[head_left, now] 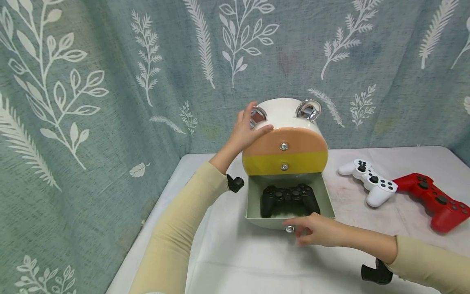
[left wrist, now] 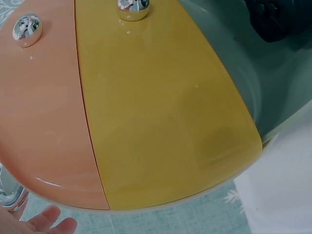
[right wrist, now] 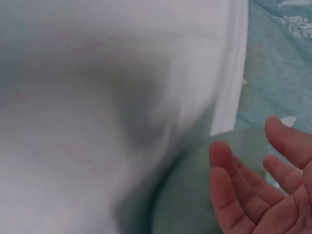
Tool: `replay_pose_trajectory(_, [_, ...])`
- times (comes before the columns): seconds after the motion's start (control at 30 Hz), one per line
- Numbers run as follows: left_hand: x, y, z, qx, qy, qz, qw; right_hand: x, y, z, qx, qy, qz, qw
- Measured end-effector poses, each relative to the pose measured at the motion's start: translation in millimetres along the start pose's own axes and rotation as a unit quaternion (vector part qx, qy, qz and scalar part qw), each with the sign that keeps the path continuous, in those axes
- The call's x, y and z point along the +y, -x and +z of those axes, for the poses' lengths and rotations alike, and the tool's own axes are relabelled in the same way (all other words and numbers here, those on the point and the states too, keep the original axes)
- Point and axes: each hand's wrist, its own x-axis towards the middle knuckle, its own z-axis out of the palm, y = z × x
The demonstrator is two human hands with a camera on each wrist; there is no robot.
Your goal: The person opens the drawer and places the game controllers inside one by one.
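A small round-topped drawer cabinet [head_left: 284, 110] has an orange drawer [head_left: 264, 145], a yellow drawer [head_left: 257, 164] and a pulled-out green drawer [head_left: 328, 204]. Inside the green drawer lies a black game controller [head_left: 271, 198]. My left hand [head_left: 244, 130] rests on the cabinet's upper left, thumb at the front edge and fingers by the left chrome ring [head_left: 258, 115]. At the green drawer's front, my right hand [head_left: 317, 230] is beside its chrome knob [head_left: 289, 229]. Its fingers [right wrist: 224, 195] are loosely bent and spread, not closed round the knob.
Right of the cabinet, a white game controller [head_left: 372, 179] and a red game controller [head_left: 433, 198] lie side by side on the white tablecloth [head_left: 238, 261]. A second chrome ring [head_left: 309, 109] stands on the cabinet's top right. Behind hangs a blue-green leaf-patterned curtain [head_left: 165, 61].
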Motion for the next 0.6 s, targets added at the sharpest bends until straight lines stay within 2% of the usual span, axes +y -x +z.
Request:
replay_pose_trajectory(0.13, [1.1,0.4,-0.2,0.001,-0.001,0.000,1.0000,9.4,-2.5,9.5,0.018,0.007,0.014,0.9997])
replay_pose_trajectory(0.37, [1.0,0.3,0.2,0.001,-0.002,-0.001,1.0000,18.7,-9.7,23.8,0.051,0.038,0.008,0.9979])
replay_pose_trajectory(0.6, [1.0,0.6,1.2,0.003,-0.005,0.003,1.0000,23.2,-13.3,36.0,0.117,0.038,0.000,0.9924])
